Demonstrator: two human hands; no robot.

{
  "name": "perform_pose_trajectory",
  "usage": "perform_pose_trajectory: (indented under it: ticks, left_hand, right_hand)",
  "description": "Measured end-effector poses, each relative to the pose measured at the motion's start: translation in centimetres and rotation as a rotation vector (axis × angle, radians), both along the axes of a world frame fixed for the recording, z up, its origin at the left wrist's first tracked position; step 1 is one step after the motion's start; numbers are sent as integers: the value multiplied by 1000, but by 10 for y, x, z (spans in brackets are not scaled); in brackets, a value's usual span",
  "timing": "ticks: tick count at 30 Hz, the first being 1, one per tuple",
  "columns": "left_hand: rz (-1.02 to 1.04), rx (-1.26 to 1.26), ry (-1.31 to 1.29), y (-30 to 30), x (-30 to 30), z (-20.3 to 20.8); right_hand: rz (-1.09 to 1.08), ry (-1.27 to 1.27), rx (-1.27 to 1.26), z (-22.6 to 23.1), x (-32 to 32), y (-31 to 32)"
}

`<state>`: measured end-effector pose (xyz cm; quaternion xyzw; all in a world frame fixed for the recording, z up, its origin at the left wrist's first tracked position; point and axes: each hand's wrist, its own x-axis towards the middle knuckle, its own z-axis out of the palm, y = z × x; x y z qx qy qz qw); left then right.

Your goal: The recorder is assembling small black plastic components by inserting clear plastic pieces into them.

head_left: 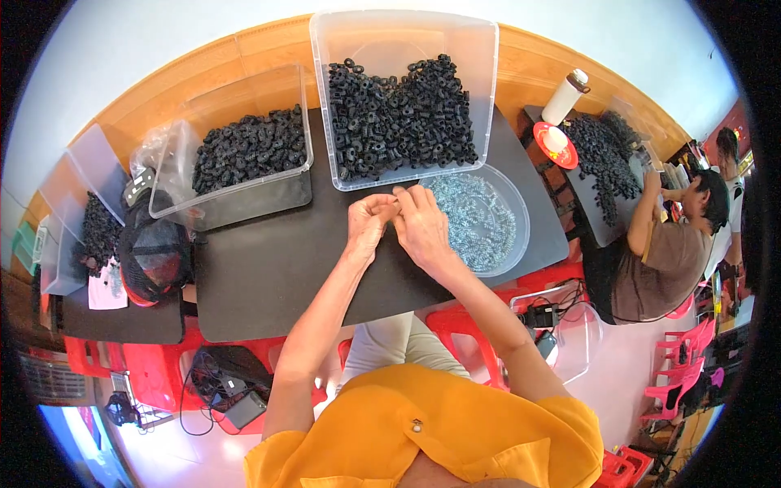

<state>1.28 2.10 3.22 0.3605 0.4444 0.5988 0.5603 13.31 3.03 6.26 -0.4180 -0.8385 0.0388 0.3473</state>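
My left hand (368, 224) and my right hand (421, 228) meet over the dark table (277, 285), fingertips pinched together. Whatever is between them is too small and hidden to make out. Just beyond my hands stands a clear plastic bin (486, 73), tilted toward me, holding a heap of small black plastic parts (399, 122). Beside my right hand is a round clear tub (521, 248). Many small, shiny, coil-like pieces (476, 220) lie spread over its bottom, and my right wrist is close to its left rim.
A second clear bin (175, 183) of black parts rests at the left. Further left is a dark cap (154, 256). At another table on the right, a person (663, 260) sits by piled black parts (602, 154). A white bottle (565, 98) stands there. Red stools (159, 374) are below.
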Motion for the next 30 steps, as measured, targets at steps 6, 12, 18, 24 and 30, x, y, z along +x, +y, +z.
perform_pose_trajectory:
  ticks: [6,12,18,24,30]
  left_hand:
    - [202,157,28,-3,-7,17]
    - [707,386,382,-22,-56,112]
    - [933,370,835,-5,-128,122]
    - [315,499,723,-67,-21,153]
    - [-607,1208,919,-134,73,188]
  right_hand:
    - [-36,122,109,3,31,-26]
    - [-123,221,147,1,83,-39]
    - [-112,233,96,-2,97,-41]
    - [-86,235,56,0,98,-37]
    - [-30,238,16,7,82,-27]
